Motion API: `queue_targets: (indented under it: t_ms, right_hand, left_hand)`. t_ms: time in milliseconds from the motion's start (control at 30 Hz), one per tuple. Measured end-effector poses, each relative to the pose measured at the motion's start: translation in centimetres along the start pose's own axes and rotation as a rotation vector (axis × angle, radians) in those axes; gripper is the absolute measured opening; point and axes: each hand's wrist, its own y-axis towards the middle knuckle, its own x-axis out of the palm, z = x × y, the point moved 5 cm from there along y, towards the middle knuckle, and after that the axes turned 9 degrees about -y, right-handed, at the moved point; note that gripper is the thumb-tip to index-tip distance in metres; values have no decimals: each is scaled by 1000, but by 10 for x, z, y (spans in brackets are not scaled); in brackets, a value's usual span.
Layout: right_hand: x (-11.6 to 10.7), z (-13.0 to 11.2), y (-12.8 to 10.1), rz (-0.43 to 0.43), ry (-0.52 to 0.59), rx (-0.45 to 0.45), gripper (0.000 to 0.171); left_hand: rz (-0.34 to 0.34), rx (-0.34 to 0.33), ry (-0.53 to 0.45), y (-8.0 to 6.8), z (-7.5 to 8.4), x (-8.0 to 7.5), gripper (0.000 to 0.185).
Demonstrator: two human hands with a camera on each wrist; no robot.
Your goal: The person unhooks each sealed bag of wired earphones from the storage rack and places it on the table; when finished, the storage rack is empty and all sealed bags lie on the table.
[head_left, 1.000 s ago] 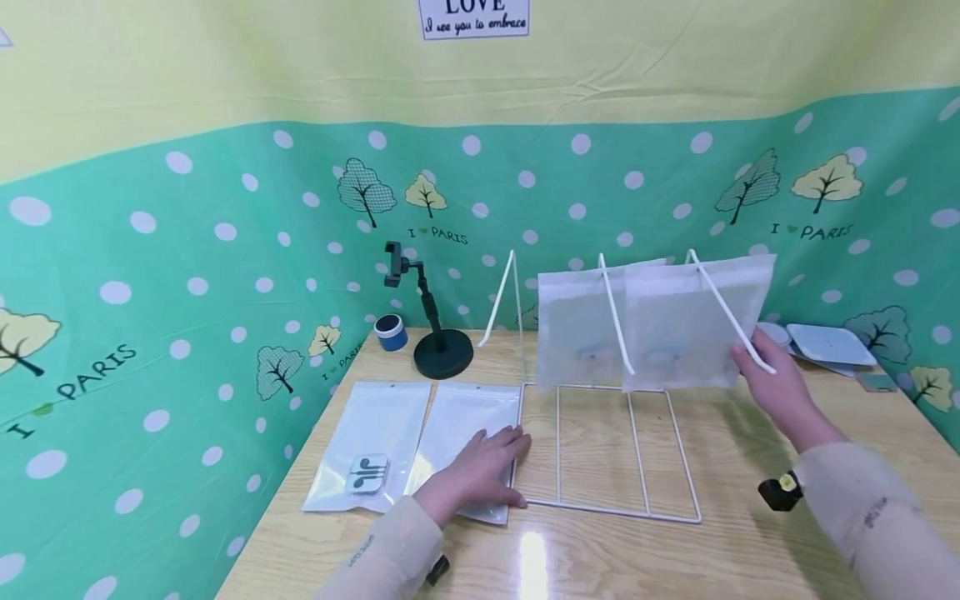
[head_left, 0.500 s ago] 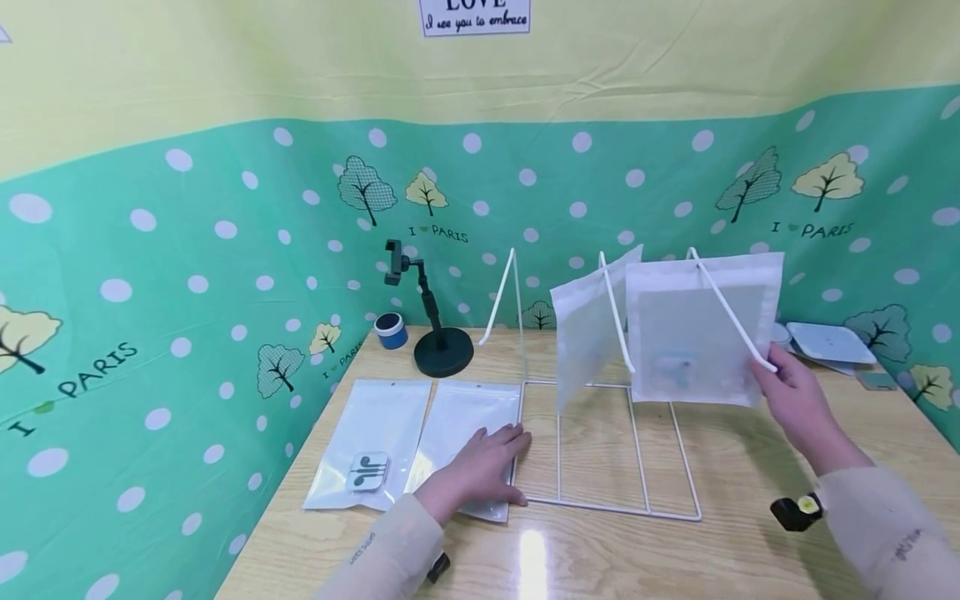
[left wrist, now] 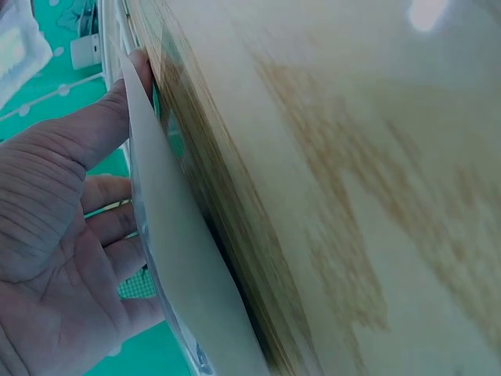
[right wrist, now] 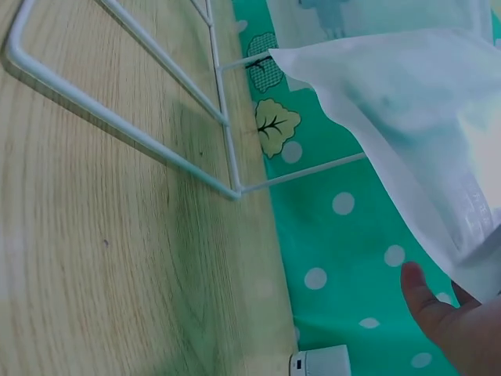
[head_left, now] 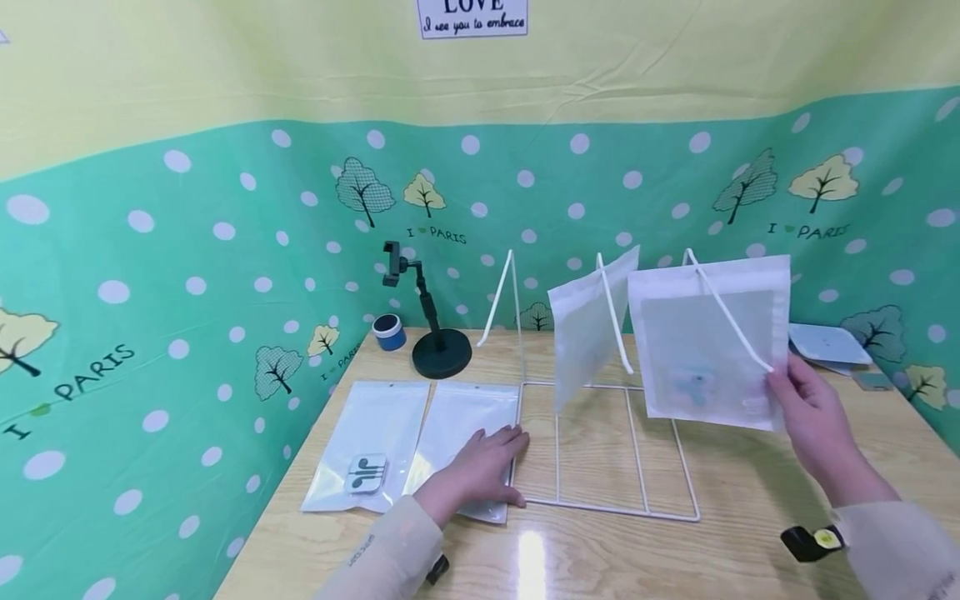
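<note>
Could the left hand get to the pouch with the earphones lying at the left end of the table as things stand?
Probably yes. The left hand rests flat on the neighbouring flat pouch, and the earphone pouch lies right beside it on the table with nothing between them.

My two hands are bare, the left hand (head_left: 480, 467) and the right hand (head_left: 813, 417). Both arms wear cream long sleeves with small dark lettering near the cuffs. A small black camera with a yellow dot is strapped at each wrist.
</note>
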Motion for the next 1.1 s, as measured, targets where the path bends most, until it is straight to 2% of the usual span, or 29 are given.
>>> queue_targets:
  t_ms: [233, 433, 567, 833, 900, 1100]
  right_hand:
    - [-2, 1, -17, -5, 47, -19, 46]
    - [-5, 2, -29, -64, 34, -22, 47]
    - [-9, 1, -36, -96, 68, -32, 46]
    - [-19, 6, -50, -85, 113, -16, 41]
    - [-22, 6, -53, -84, 141, -25, 39]
    - [-30, 6, -62, -105, 380, -99, 34]
  left_hand:
    - [-7, -14, -12, -3, -1, 2, 97]
    - [0, -7, -22, -4, -3, 3, 97]
    - [0, -10, -15, -4, -5, 3, 97]
    - [-14, -14, -17, -3, -6, 3, 98]
    - [-12, -12, -24, -4, -6, 2, 98]
    - [-5, -12, -41, -4, -7, 1, 98]
